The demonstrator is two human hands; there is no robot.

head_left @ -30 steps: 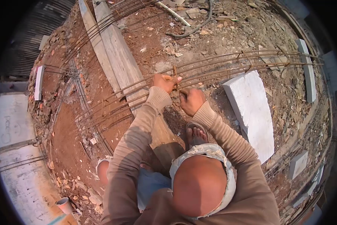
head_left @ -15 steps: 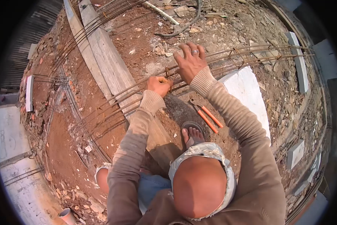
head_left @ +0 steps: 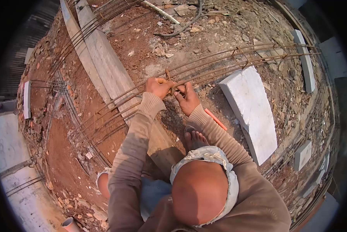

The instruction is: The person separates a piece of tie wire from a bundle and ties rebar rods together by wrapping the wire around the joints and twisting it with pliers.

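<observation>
Long rusty steel bars run across the view, joined by small stirrups. My left hand is closed on the bars beside a rusty stirrup. Just to its right, my right hand has its fingers pinched at the lower bar near the same stirrup; whatever is between them is too small to make out. Under my right forearm lies a tool with orange handles, mostly hidden by the sleeve.
A thick white block lies right of my right arm. Wooden planks slant from the upper left beneath the bars. A narrow white block supports the bars' far right end. A black hose lies on rubble above.
My right hand was raised and spread over the bars half a second ago; it has come down and closed beside my left hand. The sleeve now covers much of the orange-handled tool.
</observation>
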